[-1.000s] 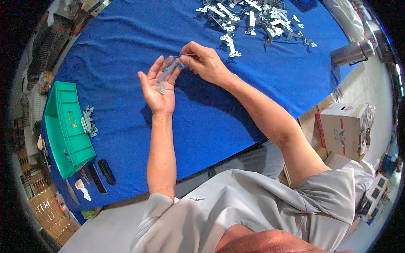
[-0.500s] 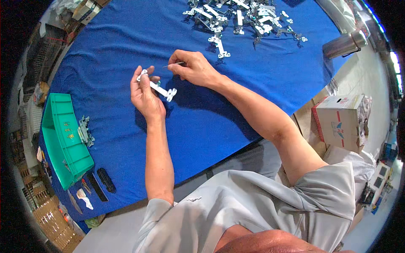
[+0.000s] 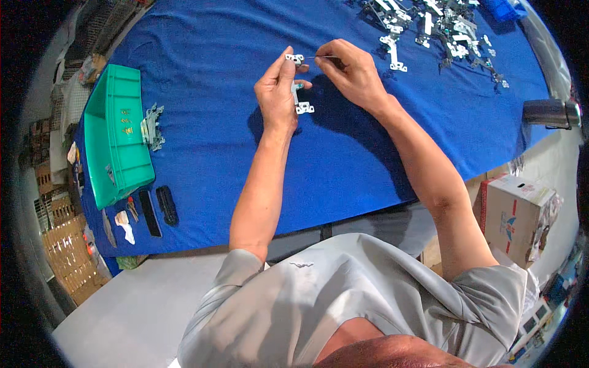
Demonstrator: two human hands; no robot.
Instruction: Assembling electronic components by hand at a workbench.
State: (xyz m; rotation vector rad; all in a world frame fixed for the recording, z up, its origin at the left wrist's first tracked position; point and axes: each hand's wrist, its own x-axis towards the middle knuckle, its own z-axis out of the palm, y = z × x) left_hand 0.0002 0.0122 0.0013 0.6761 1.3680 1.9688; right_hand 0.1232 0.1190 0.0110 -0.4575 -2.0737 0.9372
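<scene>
My left hand (image 3: 277, 98) is closed round a white metal bracket (image 3: 304, 108) with a wide, holed plate at each end. The bracket points away from me, its middle partly hidden by my thumb and fingers. A small greenish part shows beside its bar. To the right, my right hand (image 3: 354, 72) pinches a thin, needle-like metal tool (image 3: 311, 57). The tool's tip reaches toward the bracket's far end; whether it touches cannot be made out. Both hands are above the blue cloth (image 3: 208, 122).
Many similar brackets (image 3: 457, 46) lie heaped at the far right, near a blue tray (image 3: 507, 8). A green bin (image 3: 132, 156) holding small brass-coloured pieces stands left, beside stacked brackets (image 3: 152, 127). Black cases (image 3: 166, 205) lie nearer me. A metal flask (image 3: 546, 114) is at the right edge.
The whole view has shifted. The bracket in my left hand has turned from slanting to nearly straight away from me. The tool in my right hand now points at its far end.
</scene>
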